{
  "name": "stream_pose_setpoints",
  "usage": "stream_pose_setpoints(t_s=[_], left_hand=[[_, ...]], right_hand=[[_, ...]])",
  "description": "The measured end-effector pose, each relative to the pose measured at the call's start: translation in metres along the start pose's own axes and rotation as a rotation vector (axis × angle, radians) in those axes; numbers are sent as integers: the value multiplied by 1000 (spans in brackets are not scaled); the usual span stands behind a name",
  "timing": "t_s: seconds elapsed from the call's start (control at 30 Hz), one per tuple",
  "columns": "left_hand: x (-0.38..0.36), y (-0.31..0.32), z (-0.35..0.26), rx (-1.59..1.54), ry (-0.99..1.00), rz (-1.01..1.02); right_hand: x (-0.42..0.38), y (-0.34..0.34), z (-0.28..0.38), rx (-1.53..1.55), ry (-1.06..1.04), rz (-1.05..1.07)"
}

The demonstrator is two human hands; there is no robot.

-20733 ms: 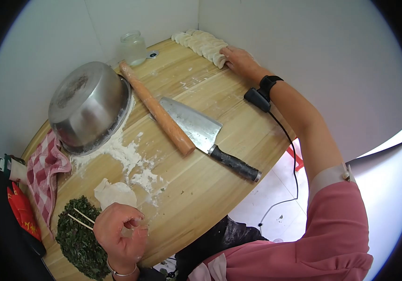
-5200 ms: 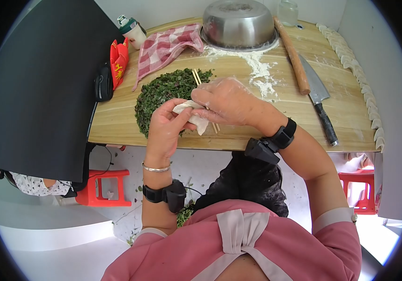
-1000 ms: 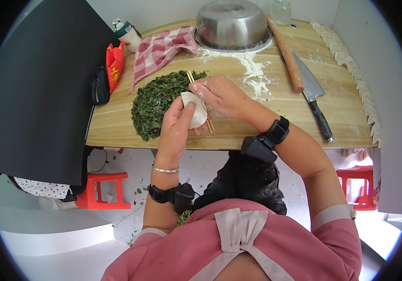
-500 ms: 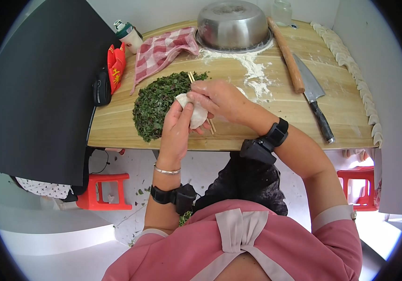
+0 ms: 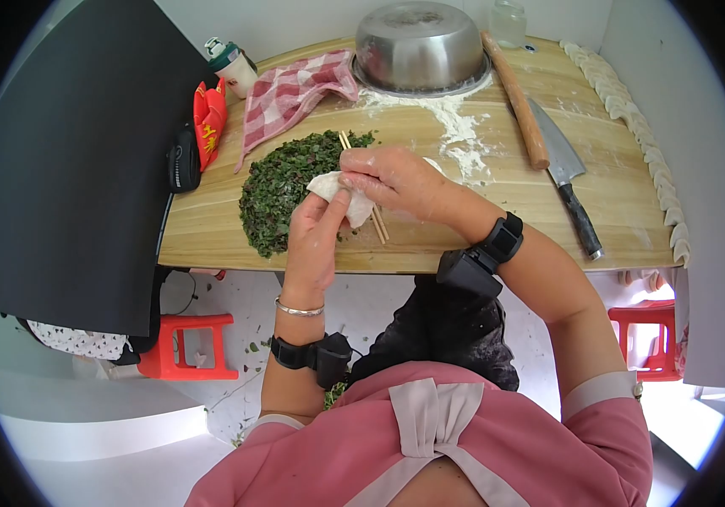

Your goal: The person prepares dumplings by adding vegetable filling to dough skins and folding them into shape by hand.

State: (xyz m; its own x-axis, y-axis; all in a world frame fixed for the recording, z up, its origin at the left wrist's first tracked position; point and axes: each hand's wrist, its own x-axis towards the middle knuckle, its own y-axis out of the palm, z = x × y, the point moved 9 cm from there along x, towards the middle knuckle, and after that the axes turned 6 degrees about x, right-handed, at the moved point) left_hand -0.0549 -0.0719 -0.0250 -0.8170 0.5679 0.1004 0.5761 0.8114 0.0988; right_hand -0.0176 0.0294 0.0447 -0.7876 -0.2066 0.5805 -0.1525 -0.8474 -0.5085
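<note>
A white folded dumpling (image 5: 355, 211) is held between both hands, just above the table's front part. My left hand (image 5: 316, 237) grips it from below and the left, thumb pressed on its face. My right hand (image 5: 400, 179) pinches its upper edge with thumb and fingertips. Whatever lies inside the dough is hidden. Beside the left hand is a heap of chopped dark green leaves (image 5: 282, 190). A pair of chopsticks (image 5: 380, 226) lies partly under my hands, its ends showing above and below them.
An upturned steel basin (image 5: 419, 51) stands at the back, with scattered flour (image 5: 459, 127) before it. To the right are a rolling pin (image 5: 516, 100), a cleaver (image 5: 567, 160) and a row of dumplings (image 5: 633, 118). A checked cloth (image 5: 295, 93) lies back left.
The dumpling has turned in my hands, its left end now sticking out further to the left. My left hand's fingers have drawn back from beneath its right side.
</note>
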Motion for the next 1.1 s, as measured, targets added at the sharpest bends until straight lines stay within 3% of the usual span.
stream_pose_setpoints(t_s=[0.1,0.4,0.53,0.6,0.83,0.93,1.03,1.1], left_hand=[[0,-5,3,-23,-22,-62],[-3,-7,4,-70,-64,-35],[-4,-5,2,-74,-63,-2],[-4,-9,-1,-93,-47,-98],[-1,-13,0,-150,-41,-83],[-4,-5,1,-106,-83,37],[-4,-1,1,-94,-84,80],[-2,-6,1,-108,-66,26]], right_hand=[[-3,-3,-8,6,162,39],[0,5,-8,47,45,82],[-1,4,-7,62,72,100],[-2,5,-18,193,161,91],[0,0,-11,22,74,62],[-1,7,-5,29,17,154],[-3,7,-9,51,54,173],[-4,2,-22,91,197,122]])
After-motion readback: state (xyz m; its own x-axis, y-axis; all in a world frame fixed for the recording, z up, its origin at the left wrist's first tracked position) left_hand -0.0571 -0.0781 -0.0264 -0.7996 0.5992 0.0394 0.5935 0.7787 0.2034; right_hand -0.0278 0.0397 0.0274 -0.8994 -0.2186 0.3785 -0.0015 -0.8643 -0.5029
